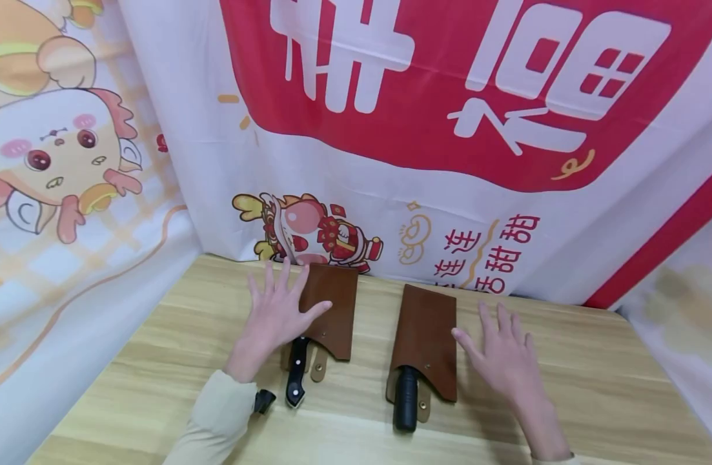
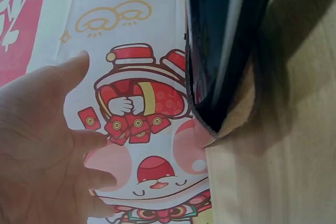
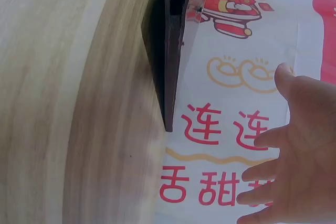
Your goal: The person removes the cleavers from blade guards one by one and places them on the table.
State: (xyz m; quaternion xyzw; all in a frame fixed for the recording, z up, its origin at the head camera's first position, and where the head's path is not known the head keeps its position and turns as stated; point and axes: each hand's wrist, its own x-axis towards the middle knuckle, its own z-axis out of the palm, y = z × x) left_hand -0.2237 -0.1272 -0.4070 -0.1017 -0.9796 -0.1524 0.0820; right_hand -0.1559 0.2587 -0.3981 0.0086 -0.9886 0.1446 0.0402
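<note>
Two brown leather sheaths with knives lie on the wooden table in the head view. From the left sheath [image 1: 338, 303] comes a black riveted handle [image 1: 296, 374]; a plain black handle [image 1: 406, 400] sticks out of the right sheath [image 1: 428, 329]. My left hand [image 1: 274, 316], fingers spread, is over the left sheath's left edge and holds nothing. Just right of the other sheath, my right hand [image 1: 507, 355] is spread too, empty. In the left wrist view the left hand [image 2: 42, 145] has its palm showing beside a dark handle [image 2: 220, 35]; the right wrist view shows the right hand [image 3: 304, 150] near a sheath edge [image 3: 173, 66].
A small black object [image 1: 264, 401] lies by the left sleeve. Behind the wooden table [image 1: 600, 387] hangs a white and red printed cloth [image 1: 356, 155], and another patterned cloth [image 1: 59, 271] runs along the left side.
</note>
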